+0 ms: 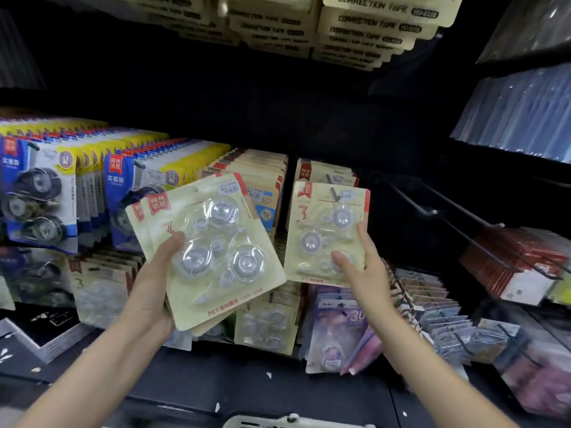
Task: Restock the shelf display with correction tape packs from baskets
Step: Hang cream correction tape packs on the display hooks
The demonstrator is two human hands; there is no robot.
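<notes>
Between the right hand's thumb and curled fingers sits a single correction tape pack, pinched at its lower right and lifted to a peg hook whose tip shows at the hang hole; I judge it is being hung. Just behind those fingers the row holds only a few packs. The left hand grips a small stack of packs, thumb on top, fingers underneath. Restocking looks mid-way: stack and basket remain.
</notes>
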